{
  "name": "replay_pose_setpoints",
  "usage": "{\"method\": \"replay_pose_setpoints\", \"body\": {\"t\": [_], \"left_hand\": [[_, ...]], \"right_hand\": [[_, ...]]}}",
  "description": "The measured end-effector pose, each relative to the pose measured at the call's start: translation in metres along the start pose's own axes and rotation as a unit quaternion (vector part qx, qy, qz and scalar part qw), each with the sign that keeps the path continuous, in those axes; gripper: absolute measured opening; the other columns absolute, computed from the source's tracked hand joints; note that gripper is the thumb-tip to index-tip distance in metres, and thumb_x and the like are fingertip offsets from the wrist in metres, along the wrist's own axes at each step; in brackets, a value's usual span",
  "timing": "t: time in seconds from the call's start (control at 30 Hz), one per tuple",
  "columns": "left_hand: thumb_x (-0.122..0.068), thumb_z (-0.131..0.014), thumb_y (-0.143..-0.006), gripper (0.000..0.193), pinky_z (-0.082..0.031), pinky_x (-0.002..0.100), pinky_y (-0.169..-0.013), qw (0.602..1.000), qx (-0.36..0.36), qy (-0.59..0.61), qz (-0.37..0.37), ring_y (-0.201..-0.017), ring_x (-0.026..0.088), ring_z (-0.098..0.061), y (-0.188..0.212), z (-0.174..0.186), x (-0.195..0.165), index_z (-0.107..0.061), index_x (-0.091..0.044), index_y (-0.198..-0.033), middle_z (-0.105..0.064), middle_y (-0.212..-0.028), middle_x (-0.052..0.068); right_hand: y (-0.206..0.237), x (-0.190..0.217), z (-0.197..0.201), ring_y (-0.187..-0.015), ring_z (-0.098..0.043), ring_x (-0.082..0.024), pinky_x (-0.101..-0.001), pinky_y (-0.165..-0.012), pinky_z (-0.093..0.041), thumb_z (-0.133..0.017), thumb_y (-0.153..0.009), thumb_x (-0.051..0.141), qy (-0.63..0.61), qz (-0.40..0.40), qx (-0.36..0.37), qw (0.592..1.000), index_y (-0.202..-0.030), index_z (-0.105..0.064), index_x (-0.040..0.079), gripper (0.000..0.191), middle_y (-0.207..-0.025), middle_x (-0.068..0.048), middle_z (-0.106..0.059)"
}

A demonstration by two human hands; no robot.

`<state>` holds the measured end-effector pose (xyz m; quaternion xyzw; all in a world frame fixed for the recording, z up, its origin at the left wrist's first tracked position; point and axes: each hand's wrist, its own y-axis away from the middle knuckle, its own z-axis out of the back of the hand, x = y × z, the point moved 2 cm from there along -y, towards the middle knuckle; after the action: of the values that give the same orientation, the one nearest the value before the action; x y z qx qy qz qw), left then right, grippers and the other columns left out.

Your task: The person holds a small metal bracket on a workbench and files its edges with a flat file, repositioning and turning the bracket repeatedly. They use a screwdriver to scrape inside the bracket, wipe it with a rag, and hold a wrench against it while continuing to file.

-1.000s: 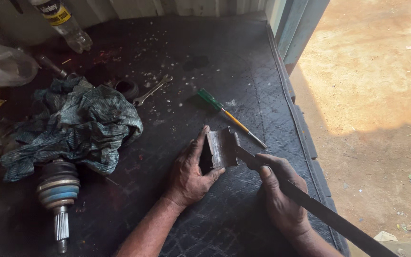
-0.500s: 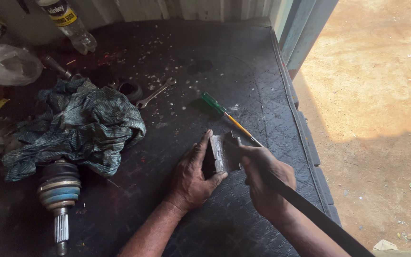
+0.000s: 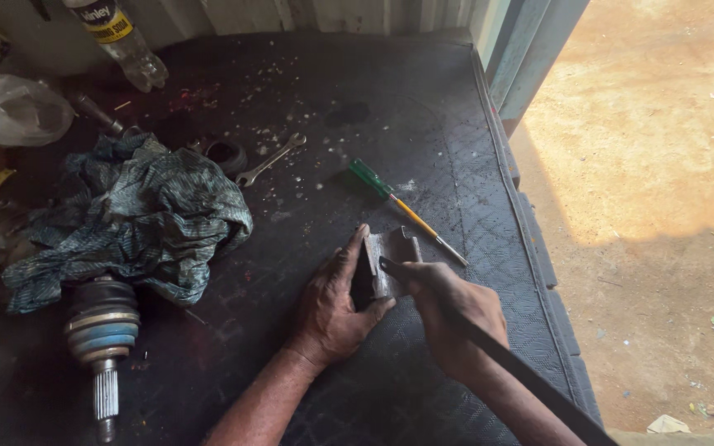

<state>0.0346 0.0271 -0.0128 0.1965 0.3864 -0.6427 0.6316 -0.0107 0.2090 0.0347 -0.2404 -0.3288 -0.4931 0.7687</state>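
My left hand presses on and grips a small grey metal block lying on the black rubber mat. My right hand is closed around a long dark flat bar. The bar's tip rests on the block's top, near my left fingers. A green-handled screwdriver lies just beyond the block, its shaft pointing toward the mat's right edge.
A crumpled teal cloth lies at left, with a splined axle joint below it. A small wrench and a dark ring sit mid-mat. A plastic bottle and a clear bag are at the far left. Sandy ground lies beyond the right edge.
My right hand slid up the bar toward the block, and the bar's tip now sits on top of it. The left hand stayed on the block.
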Motion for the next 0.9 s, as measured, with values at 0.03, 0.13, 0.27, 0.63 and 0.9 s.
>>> {"method": "replay_pose_setpoints", "body": {"t": [0.03,0.13,0.27,0.63,0.9], "left_hand": [[-0.036,-0.081,-0.082,0.103,-0.041,0.052,-0.116,1.0,-0.002,0.002,-0.007,-0.136,0.045,-0.054,0.0,0.0,0.0,-0.023,-0.01,-0.163,-0.055,-0.148,0.026],[-0.042,-0.08,-0.084,0.104,-0.043,0.051,-0.114,1.0,0.017,0.014,0.016,-0.136,0.044,-0.053,0.001,-0.001,0.001,-0.02,-0.01,-0.163,-0.054,-0.147,0.027],[-0.051,-0.076,-0.086,0.103,-0.043,0.051,-0.114,1.0,0.018,0.016,0.011,-0.136,0.044,-0.053,0.0,-0.001,0.004,-0.02,-0.01,-0.163,-0.054,-0.148,0.026],[-0.032,-0.079,-0.084,0.101,-0.037,0.053,-0.119,1.0,0.01,0.02,-0.003,-0.14,0.046,-0.051,0.001,0.0,0.0,-0.021,-0.009,-0.163,-0.051,-0.151,0.027],[-0.035,-0.08,-0.083,0.101,-0.044,0.048,-0.114,0.999,0.004,0.032,0.005,-0.136,0.042,-0.056,-0.002,0.001,0.0,-0.022,-0.008,-0.162,-0.054,-0.147,0.027]], "right_hand": [[0.0,-0.001,0.002,-0.073,-0.078,-0.023,-0.0392,-0.063,-0.059,-0.064,-0.096,0.021,-0.01,0.001,-0.027,1.0,-0.119,-0.072,0.016,0.025,-0.078,-0.007,-0.076],[0.0,-0.003,0.002,-0.069,-0.075,-0.022,-0.0373,-0.059,-0.058,-0.063,-0.099,0.023,-0.003,-0.012,-0.026,1.0,-0.126,-0.071,0.017,0.029,-0.075,-0.008,-0.075],[0.0,0.006,0.005,-0.078,-0.079,-0.021,-0.0332,-0.062,-0.059,-0.061,-0.098,0.018,0.002,0.082,-0.046,0.996,-0.12,-0.068,0.012,0.024,-0.087,-0.009,-0.077],[-0.001,0.018,0.011,-0.06,-0.076,-0.021,-0.038,-0.055,-0.057,-0.066,-0.095,0.019,-0.027,-0.011,-0.032,0.999,-0.121,-0.07,0.017,0.027,-0.068,-0.009,-0.073],[0.001,0.016,0.013,-0.076,-0.079,-0.02,-0.0347,-0.062,-0.062,-0.062,-0.1,0.01,-0.057,0.239,-0.125,0.961,-0.122,-0.062,0.011,0.022,-0.103,-0.014,-0.078]]}}
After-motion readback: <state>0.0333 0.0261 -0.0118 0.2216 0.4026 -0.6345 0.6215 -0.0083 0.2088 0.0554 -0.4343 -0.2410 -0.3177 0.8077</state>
